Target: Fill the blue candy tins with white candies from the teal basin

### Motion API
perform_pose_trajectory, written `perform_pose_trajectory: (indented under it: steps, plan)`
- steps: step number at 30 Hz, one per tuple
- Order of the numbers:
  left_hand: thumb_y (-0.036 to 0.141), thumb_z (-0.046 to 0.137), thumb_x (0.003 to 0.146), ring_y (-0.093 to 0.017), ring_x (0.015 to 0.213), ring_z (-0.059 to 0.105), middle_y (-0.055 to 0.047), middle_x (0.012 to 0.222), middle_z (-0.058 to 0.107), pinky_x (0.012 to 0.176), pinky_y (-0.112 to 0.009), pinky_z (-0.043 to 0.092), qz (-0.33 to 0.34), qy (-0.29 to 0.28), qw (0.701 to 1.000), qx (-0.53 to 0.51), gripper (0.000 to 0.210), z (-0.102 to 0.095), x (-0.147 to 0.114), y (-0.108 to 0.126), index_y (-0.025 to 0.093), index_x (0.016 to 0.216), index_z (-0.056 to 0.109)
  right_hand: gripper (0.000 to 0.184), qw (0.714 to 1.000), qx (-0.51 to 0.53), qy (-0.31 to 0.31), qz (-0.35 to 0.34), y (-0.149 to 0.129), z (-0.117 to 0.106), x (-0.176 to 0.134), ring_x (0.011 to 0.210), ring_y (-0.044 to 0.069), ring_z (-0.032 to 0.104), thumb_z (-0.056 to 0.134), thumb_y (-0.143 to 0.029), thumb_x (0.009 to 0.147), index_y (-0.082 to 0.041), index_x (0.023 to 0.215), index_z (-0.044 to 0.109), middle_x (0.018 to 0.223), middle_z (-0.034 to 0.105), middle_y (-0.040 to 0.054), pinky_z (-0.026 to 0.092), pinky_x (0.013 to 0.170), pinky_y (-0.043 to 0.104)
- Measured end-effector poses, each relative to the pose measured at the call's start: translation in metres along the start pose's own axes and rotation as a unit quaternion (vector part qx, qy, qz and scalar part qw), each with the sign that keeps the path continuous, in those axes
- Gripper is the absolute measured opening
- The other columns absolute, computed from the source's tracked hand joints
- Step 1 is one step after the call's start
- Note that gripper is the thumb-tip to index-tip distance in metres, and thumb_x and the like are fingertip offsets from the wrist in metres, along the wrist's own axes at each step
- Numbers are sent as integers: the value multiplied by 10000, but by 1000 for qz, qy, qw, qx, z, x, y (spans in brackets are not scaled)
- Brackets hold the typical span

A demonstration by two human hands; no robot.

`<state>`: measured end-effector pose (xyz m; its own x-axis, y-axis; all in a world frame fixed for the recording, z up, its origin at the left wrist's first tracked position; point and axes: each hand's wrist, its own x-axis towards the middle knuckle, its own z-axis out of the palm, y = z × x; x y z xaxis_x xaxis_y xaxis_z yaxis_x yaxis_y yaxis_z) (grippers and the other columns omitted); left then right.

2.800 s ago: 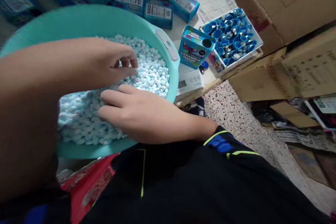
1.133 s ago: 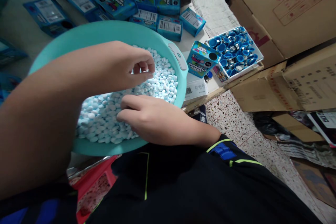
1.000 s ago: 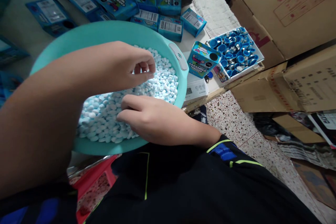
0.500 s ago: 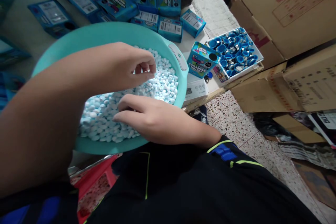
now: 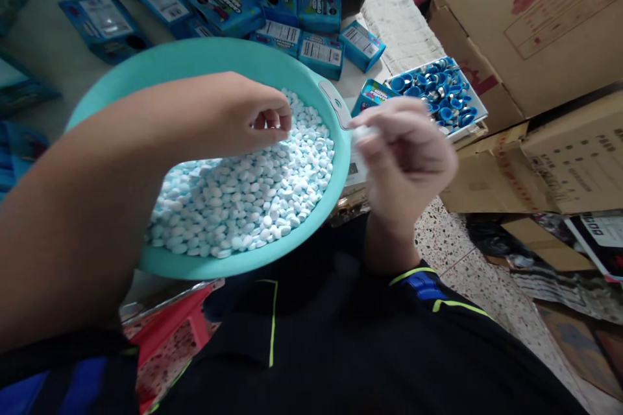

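Note:
A turquoise plastic basin holds a heap of small pale-blue and white candies. Over its middle, just above the candies, is my left hand, fingers curled in toward the thumb; whatever they hold is hidden. My right hand, blurred by motion, is beyond the basin's right rim, closed with a whitish candy between thumb and forefinger. Behind it a blue candy box stands partly covered, with a white digital scale below, mostly hidden by the hand.
Several blue candy boxes lie piled behind the basin. At the right table edge sits a white tray of blue-and-silver caps. Large cardboard cartons stand farther right, above a speckled floor. A red stool is below.
My right hand has left the candies and moved right, past the basin's rim to the blue box and scale, with a whitish candy in its fingers. My left hand has barely moved.

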<state>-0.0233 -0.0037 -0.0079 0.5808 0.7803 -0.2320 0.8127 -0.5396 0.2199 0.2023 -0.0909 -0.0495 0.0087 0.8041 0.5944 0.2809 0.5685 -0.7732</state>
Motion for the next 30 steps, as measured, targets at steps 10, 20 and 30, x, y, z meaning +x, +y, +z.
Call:
perform_pose_trajectory:
  steps: [10,20,30]
  plan:
    - [385,528,999,-151,776,617,-49,1038,768,764,-263,462,-9,-42,999,8,336,0,1,4,189,1154,752,252,971,-138,190,52,92,-56,32,1012,220,742,596,-388,964,-234,1144,685,1060,674,69,653,929,481]
    - [389,516,1055,-170,841,636,-27,1056,756,843,-292,498,-19,-37,999,11,326,-2,-1,7,200,1177,751,236,975,-160,146,53,96,-63,30,1102,228,696,620,-381,964,-259,1143,712,1156,585,76,641,938,471]
    - [429,528,1018,-183,846,658,-25,983,750,800,-295,478,-15,28,999,-11,352,0,-3,3,195,1139,761,179,980,-162,97,58,94,-64,24,1099,237,702,628,-316,958,-271,1117,696,1119,627,72,640,959,493]
